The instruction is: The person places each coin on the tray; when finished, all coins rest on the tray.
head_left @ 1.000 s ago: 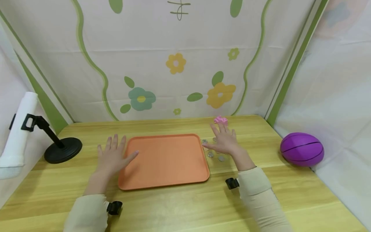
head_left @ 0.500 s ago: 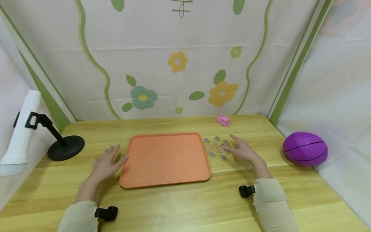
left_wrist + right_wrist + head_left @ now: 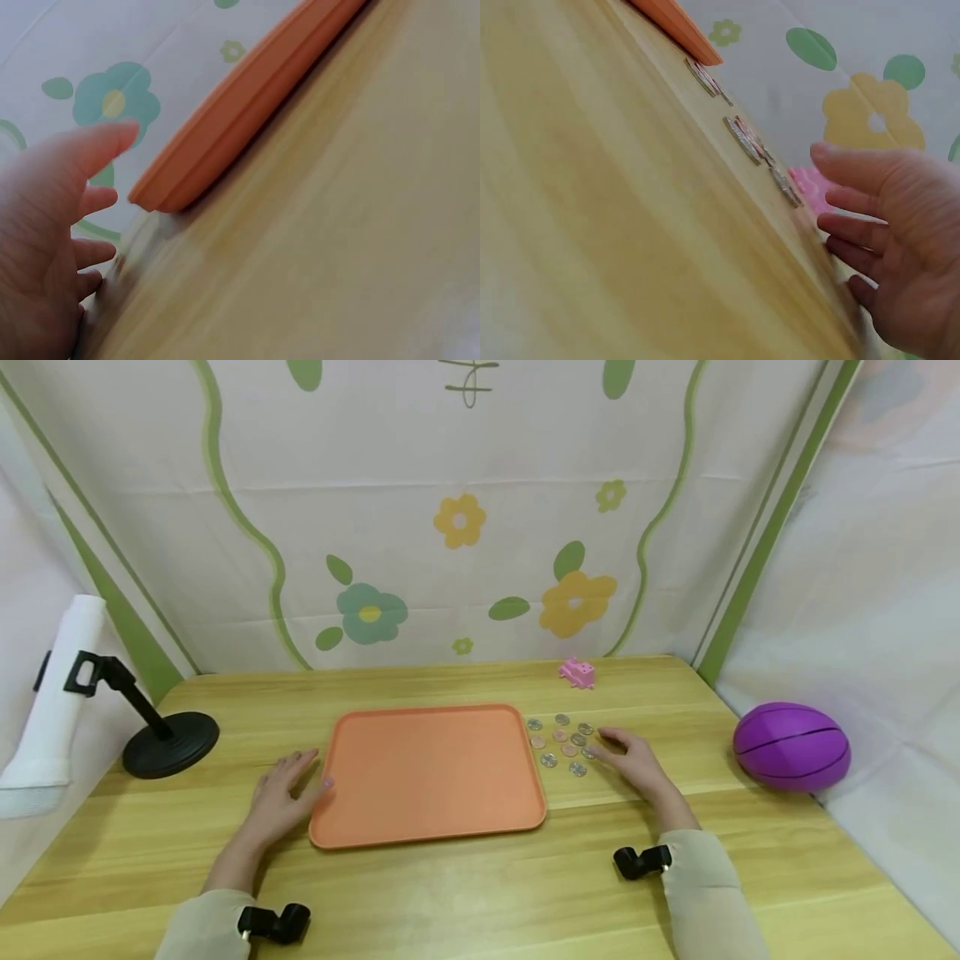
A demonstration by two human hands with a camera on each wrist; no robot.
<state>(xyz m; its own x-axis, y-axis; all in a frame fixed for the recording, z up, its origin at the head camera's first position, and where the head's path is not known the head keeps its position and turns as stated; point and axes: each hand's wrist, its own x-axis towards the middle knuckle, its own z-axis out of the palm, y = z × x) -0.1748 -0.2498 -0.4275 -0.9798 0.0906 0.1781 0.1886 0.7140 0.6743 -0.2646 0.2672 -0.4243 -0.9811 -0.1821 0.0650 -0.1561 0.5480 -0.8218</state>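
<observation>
An orange tray (image 3: pixel 427 827) lies flat in the middle of the wooden table (image 3: pixel 480 893). Several coins (image 3: pixel 558 745) are spread on the table just right of the tray. My right hand (image 3: pixel 633 758) rests on the table beside the coins, fingers loosely bent, its fingertips at the nearest coins and nothing held. My left hand (image 3: pixel 281 793) lies on the table at the tray's left front edge, fingers relaxed, thumb close to the rim. The left wrist view shows the left hand (image 3: pixel 45 247) beside the tray's corner (image 3: pixel 161 199). The right wrist view shows the coins (image 3: pixel 742 139) edge-on.
A small pink toy (image 3: pixel 576 672) sits at the back behind the coins. A purple ball (image 3: pixel 791 746) lies off the table's right edge. A black stand (image 3: pixel 168 743) holding a white cylinder (image 3: pixel 52 693) is at the left. A flowered cloth wall closes the back.
Both hands drew back toward me and lowered. The right hand came off the coins and now sits at their right. The left hand slid down along the tray's left edge.
</observation>
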